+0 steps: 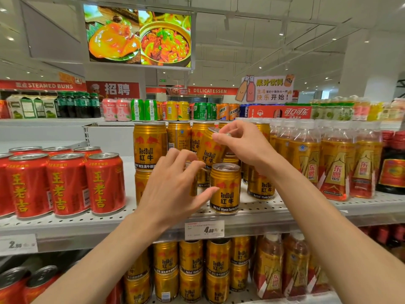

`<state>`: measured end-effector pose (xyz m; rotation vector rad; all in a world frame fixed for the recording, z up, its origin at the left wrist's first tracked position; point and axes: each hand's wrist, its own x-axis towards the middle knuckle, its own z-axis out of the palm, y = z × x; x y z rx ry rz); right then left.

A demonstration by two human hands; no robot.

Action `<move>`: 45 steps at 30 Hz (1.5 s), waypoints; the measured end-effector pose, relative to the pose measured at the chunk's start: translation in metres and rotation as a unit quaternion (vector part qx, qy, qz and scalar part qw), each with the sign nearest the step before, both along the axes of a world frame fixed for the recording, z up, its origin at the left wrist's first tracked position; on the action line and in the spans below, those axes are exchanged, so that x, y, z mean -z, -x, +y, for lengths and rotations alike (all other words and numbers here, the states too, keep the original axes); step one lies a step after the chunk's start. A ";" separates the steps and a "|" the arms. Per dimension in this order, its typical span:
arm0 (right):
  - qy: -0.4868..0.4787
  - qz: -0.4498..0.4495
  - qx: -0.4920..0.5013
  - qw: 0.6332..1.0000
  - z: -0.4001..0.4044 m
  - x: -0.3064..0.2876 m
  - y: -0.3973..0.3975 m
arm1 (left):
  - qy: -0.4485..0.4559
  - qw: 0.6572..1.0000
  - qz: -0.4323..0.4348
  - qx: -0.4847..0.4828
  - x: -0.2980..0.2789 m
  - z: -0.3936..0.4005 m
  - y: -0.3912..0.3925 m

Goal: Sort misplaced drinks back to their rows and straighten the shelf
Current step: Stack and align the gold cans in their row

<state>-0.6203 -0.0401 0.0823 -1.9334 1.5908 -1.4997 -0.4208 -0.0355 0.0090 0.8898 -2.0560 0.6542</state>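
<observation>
My right hand pinches the top rim of a gold Red Bull can, which tilts left above the middle shelf. Below it a short gold Red Bull can stands upright at the shelf's front. My left hand reaches in with its fingers spread. Its thumb is at the short can's left side and its fingertips are over a partly hidden gold can behind. Taller Red Bull cans stand stacked at the back. Red Wanglaoji cans fill the row at left.
Gold-labelled Dongpeng bottles line the right side, with dark red-labelled bottles beyond. A price tag hangs on the shelf edge. More Red Bull cans stand on the lower shelf. Mixed cans and cartons crowd the top shelf.
</observation>
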 end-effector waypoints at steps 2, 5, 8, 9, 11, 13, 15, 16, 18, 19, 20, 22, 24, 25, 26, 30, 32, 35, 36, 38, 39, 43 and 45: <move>0.035 -0.010 0.010 0.999 0.004 -0.002 0.004 | -0.005 0.999 -0.038 -0.007 -0.006 -0.001 0.008; 0.067 0.000 0.033 0.997 0.008 -0.001 0.014 | -0.060 0.995 -0.080 -0.013 -0.016 -0.001 0.020; 0.076 -0.007 0.044 0.996 0.010 0.001 0.026 | -0.131 0.985 -0.109 -0.009 -0.024 -0.002 0.029; 0.077 -0.008 0.044 0.996 0.011 0.002 0.030 | -0.149 0.981 -0.123 -0.011 -0.027 -0.003 0.032; 0.078 0.000 0.043 0.996 0.012 0.005 0.036 | -0.169 0.974 -0.147 -0.012 -0.031 -0.004 0.037; 0.076 0.005 0.041 0.996 0.013 0.009 0.041 | -0.178 0.972 -0.151 -0.006 -0.034 -0.006 0.040; 0.069 0.010 0.042 0.997 0.014 0.012 0.045 | -0.180 0.973 -0.142 -0.006 -0.034 -0.006 0.040; 0.067 0.015 0.043 0.997 0.014 0.013 0.048 | -0.178 0.975 -0.136 -0.008 -0.033 -0.006 0.039; 0.063 0.026 0.044 0.997 0.014 0.015 0.052 | -0.170 0.977 -0.125 -0.011 -0.031 -0.006 0.036; 0.059 0.033 0.042 0.997 0.014 0.015 0.054 | -0.166 0.979 -0.121 -0.013 -0.031 -0.006 0.034; 0.055 0.040 0.039 0.997 0.015 0.016 0.055 | -0.162 0.979 -0.118 -0.017 -0.031 -0.006 0.033; 0.049 0.050 0.033 0.997 0.015 0.018 0.059 | -0.165 0.979 -0.118 -0.031 -0.030 -0.008 0.031; 0.044 0.061 0.027 0.997 0.016 0.020 0.060 | -0.176 0.976 -0.121 -0.047 -0.028 -0.009 0.030; 0.042 0.068 0.024 0.996 0.017 0.021 0.060 | -0.179 0.975 -0.122 -0.053 -0.028 -0.009 0.029; 0.040 0.075 0.023 0.996 0.016 0.021 0.061 | -0.179 0.975 -0.122 -0.057 -0.028 -0.010 0.029; 0.043 0.075 0.020 0.996 0.016 0.023 0.059 | -0.180 0.972 -0.134 -0.062 -0.032 -0.011 0.025; 0.055 0.061 0.022 0.996 0.016 0.021 0.058 | -0.183 0.973 -0.131 -0.057 -0.032 -0.012 0.023; 0.068 0.040 0.021 0.997 0.018 0.016 0.057 | -0.187 0.975 -0.110 -0.045 -0.031 -0.014 0.023; 0.069 0.036 0.021 0.997 0.018 0.015 0.056 | -0.188 0.976 -0.104 -0.040 -0.030 -0.014 0.023; 0.069 0.034 0.022 0.997 0.017 0.013 0.057 | -0.186 0.977 -0.095 -0.031 -0.030 -0.013 0.023; 0.067 0.037 0.023 0.997 0.017 0.013 0.057 | -0.185 0.978 -0.092 -0.027 -0.030 -0.013 0.023; 0.054 0.076 0.017 0.995 0.018 0.014 0.055 | -0.180 0.979 -0.091 -0.029 -0.029 -0.011 0.023; 0.036 0.099 0.007 0.994 0.018 0.017 0.055 | -0.181 0.980 -0.084 -0.026 -0.028 -0.011 0.021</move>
